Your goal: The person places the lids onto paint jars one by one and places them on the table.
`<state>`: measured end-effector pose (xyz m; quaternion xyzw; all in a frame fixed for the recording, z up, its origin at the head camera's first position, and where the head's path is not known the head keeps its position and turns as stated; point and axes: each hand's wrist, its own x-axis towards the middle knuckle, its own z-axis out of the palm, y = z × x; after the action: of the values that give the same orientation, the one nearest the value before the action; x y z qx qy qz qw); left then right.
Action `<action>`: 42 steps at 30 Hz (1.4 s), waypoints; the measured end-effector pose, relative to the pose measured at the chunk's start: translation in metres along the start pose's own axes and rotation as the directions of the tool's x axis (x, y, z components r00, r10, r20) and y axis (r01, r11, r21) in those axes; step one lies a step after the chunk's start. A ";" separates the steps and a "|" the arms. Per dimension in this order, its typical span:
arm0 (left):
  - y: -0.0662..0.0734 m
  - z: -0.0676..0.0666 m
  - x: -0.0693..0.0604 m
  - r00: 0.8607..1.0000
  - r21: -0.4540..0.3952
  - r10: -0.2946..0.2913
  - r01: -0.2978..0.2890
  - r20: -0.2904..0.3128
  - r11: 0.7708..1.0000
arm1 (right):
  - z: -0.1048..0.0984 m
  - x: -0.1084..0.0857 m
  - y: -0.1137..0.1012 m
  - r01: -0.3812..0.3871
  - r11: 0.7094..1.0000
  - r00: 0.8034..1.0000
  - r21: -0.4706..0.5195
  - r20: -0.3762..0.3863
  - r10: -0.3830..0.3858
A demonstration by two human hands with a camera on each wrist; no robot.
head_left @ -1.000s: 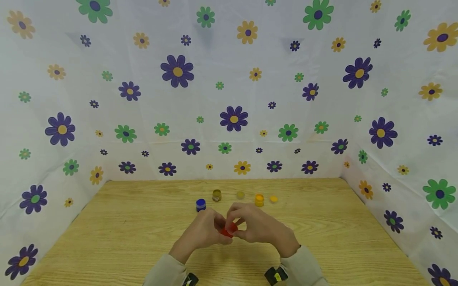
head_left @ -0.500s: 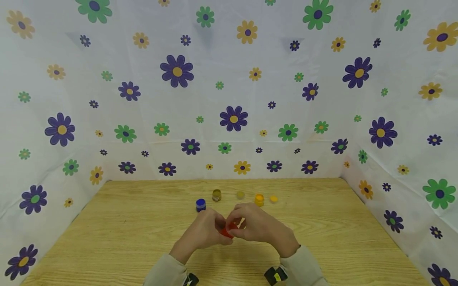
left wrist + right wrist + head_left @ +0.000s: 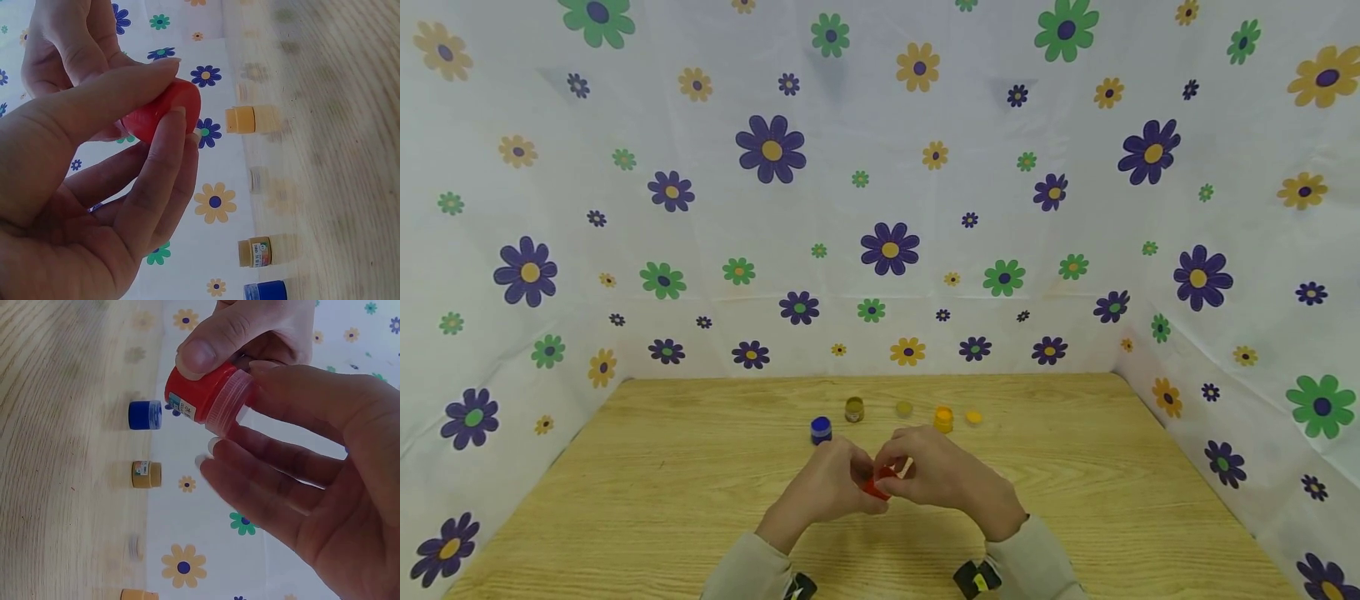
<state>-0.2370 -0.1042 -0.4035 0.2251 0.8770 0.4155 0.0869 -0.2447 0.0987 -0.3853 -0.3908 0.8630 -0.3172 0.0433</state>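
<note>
My left hand (image 3: 827, 483) grips a small red paint jar (image 3: 194, 397) by its body, thumb on one side and fingers on the other. The jar is tilted above the table, its clear ribbed lid (image 3: 228, 403) facing my right hand (image 3: 936, 471). The thumb and a finger of my right hand pinch around that lid, while its other fingers reach out loosely below, as the right wrist view shows. In the left wrist view the red jar (image 3: 187, 100) shows only its rounded bottom end; the lid is hidden there.
Beyond the hands on the wooden table (image 3: 662, 483) stand a blue jar (image 3: 821, 429), an ochre jar (image 3: 854, 409) and a yellow jar (image 3: 943, 420). A pale lid (image 3: 904, 409) and a yellow lid (image 3: 973, 417) lie near them. Flower-patterned cloth (image 3: 880, 192) surrounds the table.
The fingers of my right hand have shifted around the lid, with the thumb and index drawing closer together. My left hand and the red jar have stayed almost in place.
</note>
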 end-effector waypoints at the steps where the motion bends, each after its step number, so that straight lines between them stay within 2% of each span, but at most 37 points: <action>1: 0.000 0.000 0.000 1.000 -0.003 -0.001 0.001 0.001 1.000 | 0.000 0.000 0.000 0.002 1.000 1.000 -0.003 -0.002 -0.002; 8: 0.000 -0.002 0.000 1.000 -0.016 -0.008 0.008 0.007 1.000 | -0.003 -0.001 -0.002 0.108 0.994 0.994 0.000 -0.028 -0.108; 13: 0.000 -0.003 0.001 1.000 -0.007 -0.002 0.002 0.003 1.000 | -0.002 0.000 -0.001 0.142 0.990 0.990 0.009 -0.003 -0.142; 20: 0.000 -0.002 0.001 1.000 -0.008 -0.001 0.001 0.005 1.000 | -0.003 0.002 -0.002 0.119 0.993 0.993 0.021 0.023 -0.120; 25: -0.001 -0.001 0.001 1.000 -0.011 -0.002 0.002 0.007 1.000 | -0.001 0.002 -0.001 0.110 0.994 0.994 0.018 0.018 -0.110; 31: -0.001 0.000 0.001 1.000 -0.015 -0.008 0.008 0.006 1.000 | 0.000 0.002 0.000 0.063 0.998 0.998 0.010 0.006 -0.063; 42: -0.004 0.000 0.001 1.000 -0.021 0.013 -0.013 0.006 1.000 | 0.000 0.002 -0.001 0.049 0.999 0.999 -0.022 0.004 -0.049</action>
<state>-0.2391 -0.1060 -0.4063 0.2309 0.8710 0.4244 0.0892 -0.2457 0.0968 -0.3846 -0.4129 0.8566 -0.3078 0.0326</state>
